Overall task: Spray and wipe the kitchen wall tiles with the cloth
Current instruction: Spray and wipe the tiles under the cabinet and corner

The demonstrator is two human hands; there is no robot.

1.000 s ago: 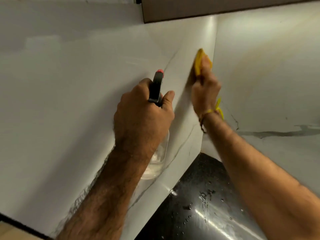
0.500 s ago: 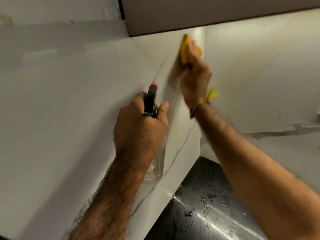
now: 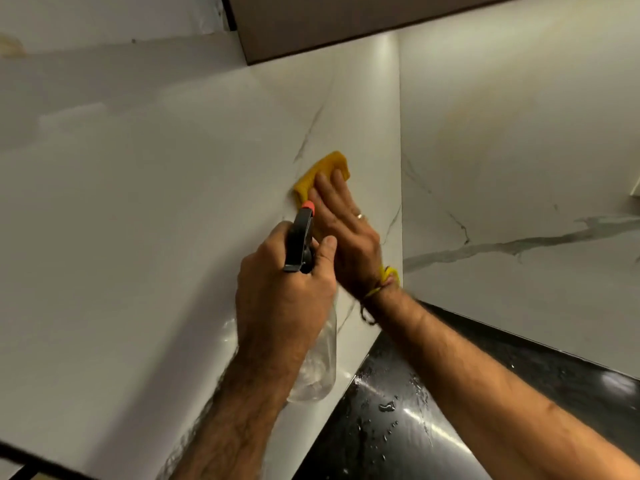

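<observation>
Right hand [image 3: 341, 237] with cloth [image 3: 323, 176] now lower on wall tiles [image 3: 145, 209] than half second ago: was up near cabinet [image 3: 346, 22], now frame centre, just above bottle nozzle. Fingers flat, pressing cloth to tile; cloth's long axis runs lower left to upper right. Left hand [image 3: 282, 299] curled round spray bottle [image 3: 317, 365], thumb up beside black trigger head, nozzle aimed at tile beside cloth. Right hand nearer corner seam, right of centre. Wet black table [image 3: 391, 427] at lower right. Judgement: next stroke runs further down same panel.
</observation>
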